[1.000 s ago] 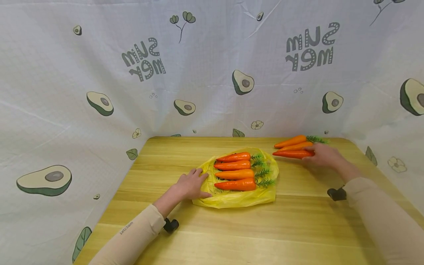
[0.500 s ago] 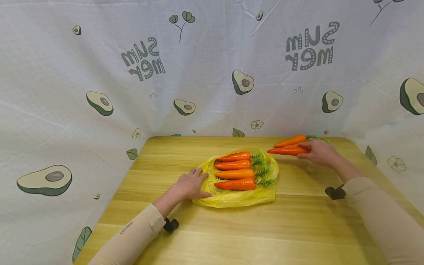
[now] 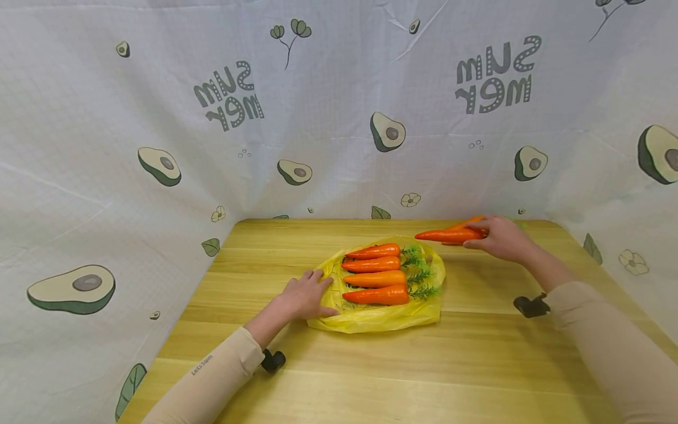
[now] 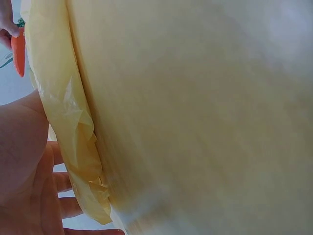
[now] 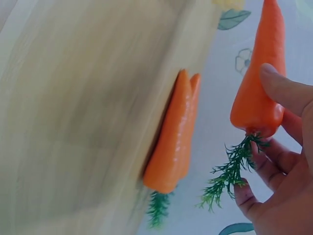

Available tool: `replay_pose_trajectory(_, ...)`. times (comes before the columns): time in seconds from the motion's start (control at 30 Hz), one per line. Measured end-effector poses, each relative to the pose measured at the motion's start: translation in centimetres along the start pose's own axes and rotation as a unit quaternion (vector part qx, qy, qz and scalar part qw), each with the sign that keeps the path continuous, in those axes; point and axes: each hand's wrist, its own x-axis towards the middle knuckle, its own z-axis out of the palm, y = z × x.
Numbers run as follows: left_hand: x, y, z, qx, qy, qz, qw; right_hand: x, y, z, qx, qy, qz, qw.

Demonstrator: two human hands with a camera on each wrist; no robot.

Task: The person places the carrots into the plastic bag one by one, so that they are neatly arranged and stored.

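My right hand [image 3: 504, 238] pinches an orange-red carrot [image 3: 438, 235] near its thick leafy end, its thin tip pointing left. In the right wrist view that carrot [image 5: 259, 93] is up off the table, thumb on its side, green fronds hanging below. Two more carrots [image 5: 168, 137] lie side by side on the table behind it; in the head view the hand and held carrot mostly cover them. My left hand [image 3: 304, 296] rests with spread fingers on the left edge of a flattened yellow plastic bag [image 3: 381, 324]. Several carrots [image 3: 375, 278] lie in a row on the bag, leaves to the right.
The wooden table [image 3: 339, 377] has rounded far corners. A white curtain [image 3: 339, 106] printed with avocados and lettering hangs behind it and along both sides. Black wrist cameras [image 3: 531, 306] are strapped under the sleeves.
My right hand has lifted the front carrot of the right-hand group and moved it up and left toward the bag. The left hand and the bag have stayed put.
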Motion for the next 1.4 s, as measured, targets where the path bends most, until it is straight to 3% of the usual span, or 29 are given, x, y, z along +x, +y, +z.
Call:
replay_pose_trajectory(0.6, -0.1, 0.2, -0.1, 0.003, -0.007, -0.002, 1.0000, 0.7, -4.2, -0.5, 0.069, 0.021, -0.022, 0.9971)
replay_pose_trajectory(1.4, -0.1, 0.2, -0.2, 0.015, -0.006, -0.004, 0.9999, 2.6, -7.6, 0.4, 0.056, 0.004, -0.062, 0.9964)
